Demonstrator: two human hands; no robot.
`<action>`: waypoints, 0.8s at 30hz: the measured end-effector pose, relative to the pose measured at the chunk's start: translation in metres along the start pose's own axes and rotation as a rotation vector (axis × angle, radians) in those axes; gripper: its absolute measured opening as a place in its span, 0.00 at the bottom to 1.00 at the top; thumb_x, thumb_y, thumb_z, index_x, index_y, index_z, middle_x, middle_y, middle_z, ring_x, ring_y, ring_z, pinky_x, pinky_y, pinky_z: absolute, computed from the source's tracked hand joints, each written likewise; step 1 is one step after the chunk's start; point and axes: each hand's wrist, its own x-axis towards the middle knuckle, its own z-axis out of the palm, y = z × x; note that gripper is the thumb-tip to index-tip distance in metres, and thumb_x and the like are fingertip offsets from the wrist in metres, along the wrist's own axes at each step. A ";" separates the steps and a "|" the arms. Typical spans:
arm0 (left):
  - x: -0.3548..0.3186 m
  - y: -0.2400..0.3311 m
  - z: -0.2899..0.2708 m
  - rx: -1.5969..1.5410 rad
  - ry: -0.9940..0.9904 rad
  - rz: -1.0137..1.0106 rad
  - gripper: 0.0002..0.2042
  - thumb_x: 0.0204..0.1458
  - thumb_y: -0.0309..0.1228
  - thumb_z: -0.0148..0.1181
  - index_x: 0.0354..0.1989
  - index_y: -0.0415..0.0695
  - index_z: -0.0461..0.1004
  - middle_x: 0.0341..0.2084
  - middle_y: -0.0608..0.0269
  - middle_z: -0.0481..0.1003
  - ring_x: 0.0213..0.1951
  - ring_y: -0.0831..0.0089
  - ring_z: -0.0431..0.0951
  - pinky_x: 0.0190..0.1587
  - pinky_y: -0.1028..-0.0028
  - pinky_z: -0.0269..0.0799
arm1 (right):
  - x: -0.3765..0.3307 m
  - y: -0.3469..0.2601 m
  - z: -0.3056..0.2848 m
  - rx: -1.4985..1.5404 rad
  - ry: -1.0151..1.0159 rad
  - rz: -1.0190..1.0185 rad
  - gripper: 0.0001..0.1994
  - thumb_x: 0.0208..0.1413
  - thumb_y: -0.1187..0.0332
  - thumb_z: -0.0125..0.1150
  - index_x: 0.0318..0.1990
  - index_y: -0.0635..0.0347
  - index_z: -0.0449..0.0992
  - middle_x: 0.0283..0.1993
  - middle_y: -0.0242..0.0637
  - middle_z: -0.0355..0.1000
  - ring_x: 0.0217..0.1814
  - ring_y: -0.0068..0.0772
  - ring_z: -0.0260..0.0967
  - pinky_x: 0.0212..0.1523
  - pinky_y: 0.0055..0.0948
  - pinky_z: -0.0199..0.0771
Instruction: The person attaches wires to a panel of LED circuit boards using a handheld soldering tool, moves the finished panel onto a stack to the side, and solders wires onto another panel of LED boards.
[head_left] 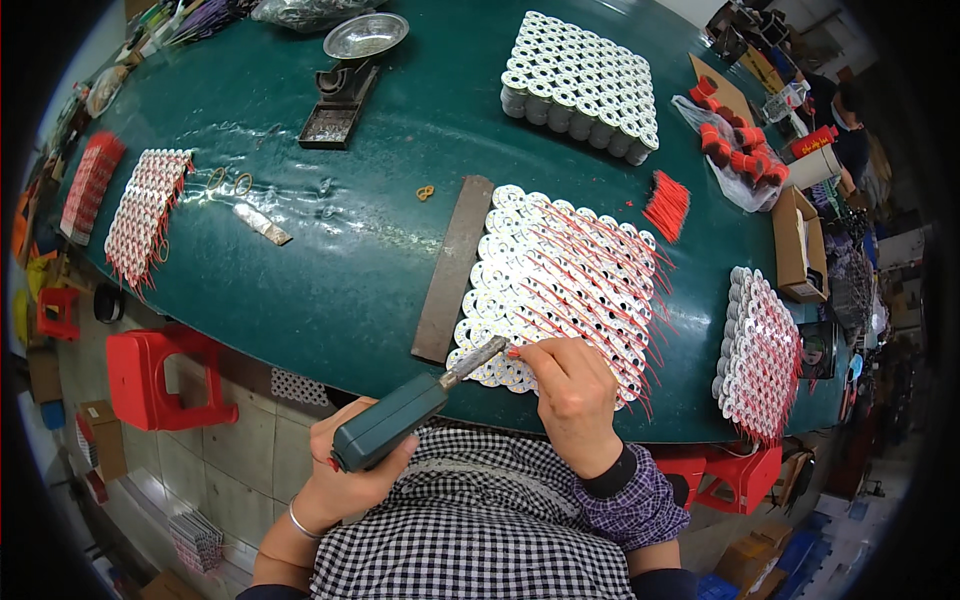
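Observation:
My left hand (345, 475) is wrapped round the dark green handle of a soldering gun (392, 425). Its metal tip points up and right, over the near edge of a panel of small round white boards (505, 290). Just right of the tip, my right hand (580, 395) is closed in a pinch at the panel's near edge. A bit of red, which looks like a wire end, shows at those fingertips. Many thin red wires (590, 265) lie slantwise across the panel's right part. Whether the tip touches a board is too small to tell.
A flat brown bar (452, 270) lies along the panel's left side. Loose red wires (666, 206) are bundled to its right. Farther back stand stacked white boards (580, 80) and a metal dish (366, 36). Wired panels (760, 355) sit at the right; red stools (165, 375) stand below.

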 end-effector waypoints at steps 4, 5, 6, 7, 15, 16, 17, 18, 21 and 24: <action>0.004 0.003 0.001 0.090 0.020 0.114 0.11 0.44 0.21 0.69 0.37 0.33 0.79 0.31 0.56 0.79 0.30 0.72 0.79 0.32 0.75 0.73 | 0.001 -0.001 -0.001 -0.007 -0.023 0.004 0.10 0.46 0.78 0.62 0.39 0.62 0.79 0.34 0.35 0.72 0.35 0.36 0.71 0.35 0.33 0.71; 0.005 0.005 0.001 0.094 0.026 0.106 0.10 0.44 0.20 0.69 0.36 0.33 0.78 0.30 0.56 0.79 0.29 0.71 0.79 0.32 0.75 0.73 | 0.002 -0.001 -0.002 -0.012 -0.037 0.003 0.11 0.46 0.78 0.62 0.39 0.63 0.79 0.35 0.35 0.72 0.35 0.36 0.71 0.35 0.33 0.71; 0.005 0.007 0.001 0.099 0.033 0.097 0.10 0.44 0.20 0.69 0.35 0.33 0.78 0.30 0.56 0.79 0.29 0.71 0.79 0.32 0.75 0.73 | 0.002 -0.001 -0.002 -0.017 -0.050 0.002 0.11 0.46 0.78 0.62 0.39 0.63 0.79 0.35 0.35 0.72 0.36 0.36 0.71 0.35 0.33 0.71; 0.005 0.006 0.000 0.100 0.033 0.096 0.10 0.44 0.20 0.69 0.35 0.33 0.78 0.30 0.56 0.79 0.29 0.71 0.79 0.32 0.75 0.73 | 0.002 -0.001 -0.002 -0.016 -0.050 0.003 0.11 0.46 0.78 0.62 0.39 0.63 0.79 0.35 0.35 0.72 0.36 0.36 0.71 0.35 0.33 0.71; 0.009 0.007 -0.001 0.123 0.040 0.163 0.08 0.43 0.20 0.70 0.32 0.34 0.77 0.27 0.57 0.77 0.26 0.70 0.77 0.29 0.74 0.72 | 0.002 -0.002 -0.003 -0.039 -0.054 -0.002 0.12 0.46 0.77 0.62 0.40 0.62 0.79 0.36 0.35 0.71 0.36 0.36 0.70 0.34 0.33 0.71; 0.009 0.006 -0.001 0.123 0.037 0.164 0.08 0.43 0.20 0.70 0.32 0.34 0.77 0.27 0.57 0.77 0.26 0.70 0.77 0.29 0.74 0.72 | 0.002 -0.002 -0.003 -0.039 -0.053 0.000 0.12 0.46 0.77 0.62 0.40 0.62 0.79 0.36 0.35 0.71 0.36 0.36 0.70 0.34 0.33 0.71; 0.009 0.003 -0.003 0.122 0.021 0.172 0.08 0.43 0.20 0.69 0.32 0.34 0.78 0.27 0.57 0.77 0.26 0.71 0.77 0.29 0.75 0.72 | 0.002 -0.002 -0.004 -0.041 -0.052 0.000 0.11 0.46 0.77 0.62 0.40 0.62 0.79 0.35 0.35 0.71 0.36 0.36 0.70 0.34 0.33 0.71; 0.009 0.002 -0.004 0.123 0.006 0.179 0.08 0.43 0.20 0.69 0.32 0.34 0.78 0.27 0.57 0.77 0.26 0.71 0.77 0.28 0.75 0.72 | 0.002 -0.002 -0.004 -0.042 -0.051 -0.002 0.11 0.46 0.77 0.62 0.40 0.62 0.79 0.35 0.35 0.71 0.36 0.36 0.70 0.34 0.33 0.72; 0.004 0.002 -0.005 0.059 0.052 0.114 0.09 0.43 0.19 0.69 0.34 0.34 0.79 0.27 0.58 0.77 0.25 0.73 0.77 0.27 0.77 0.71 | 0.003 -0.002 -0.004 -0.038 -0.051 0.002 0.10 0.46 0.77 0.63 0.39 0.62 0.78 0.35 0.34 0.71 0.36 0.35 0.71 0.35 0.33 0.72; 0.000 0.006 -0.006 0.018 0.098 0.059 0.10 0.43 0.19 0.68 0.36 0.33 0.80 0.27 0.59 0.77 0.25 0.74 0.77 0.27 0.78 0.71 | 0.002 -0.002 -0.003 -0.039 -0.054 0.007 0.10 0.46 0.77 0.62 0.39 0.62 0.78 0.35 0.34 0.71 0.37 0.35 0.71 0.34 0.33 0.72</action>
